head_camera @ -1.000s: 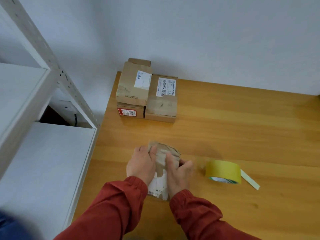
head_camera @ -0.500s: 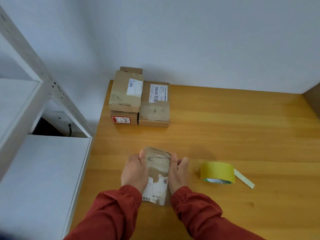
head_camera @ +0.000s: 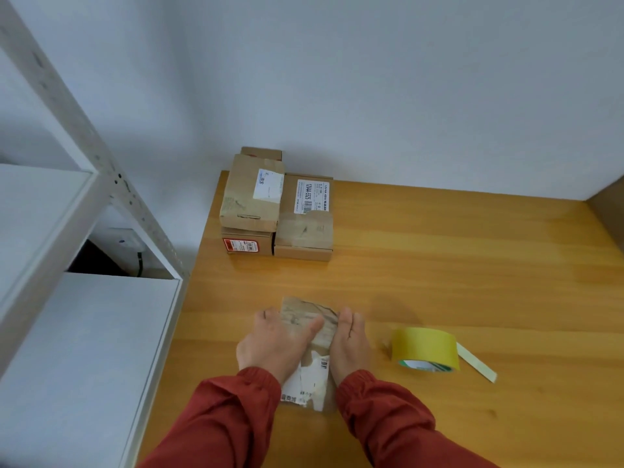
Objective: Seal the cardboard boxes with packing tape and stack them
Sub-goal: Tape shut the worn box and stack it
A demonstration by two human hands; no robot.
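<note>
Head view. We are looking down on a wooden desk (head_camera: 439, 265) with an orange-brown, faintly glossy top, standing against a plain pale wall (head_camera: 371, 79).

Near the front edge a small cardboard box (head_camera: 312, 332) is lying flat on the desk, with creased tape across its far end and a torn white label on its near end. Both hands are working on it, one at each side and apart from each other. The left hand (head_camera: 275, 346) is gripping the box's left side, thumb laid across the top and fingers curling over the edge. The right hand (head_camera: 349, 349) is pressing against the right side with its fingers stretched forward. Red sleeves (head_camera: 219, 417) are covering both forearms.

Just right of the right hand, a roll of yellow packing tape (head_camera: 425, 347) is resting on the desk, a loose tail (head_camera: 476, 363) trailing to its right.

At the far left corner we are noting a group of boxes: a red-labelled box (head_camera: 248, 241) is carrying a white-labelled box (head_camera: 250, 194), a barcode-labelled box (head_camera: 304, 224) is touching them on the right, and part of another box (head_camera: 261, 153) is showing behind.

A white metal shelf unit (head_camera: 84, 332) is standing just beside the desk's left edge, its perforated upright (head_camera: 67, 106) slanting across the frame. A brown surface (head_camera: 607, 204) is entering at the right edge; we cannot tell what it is.
</note>
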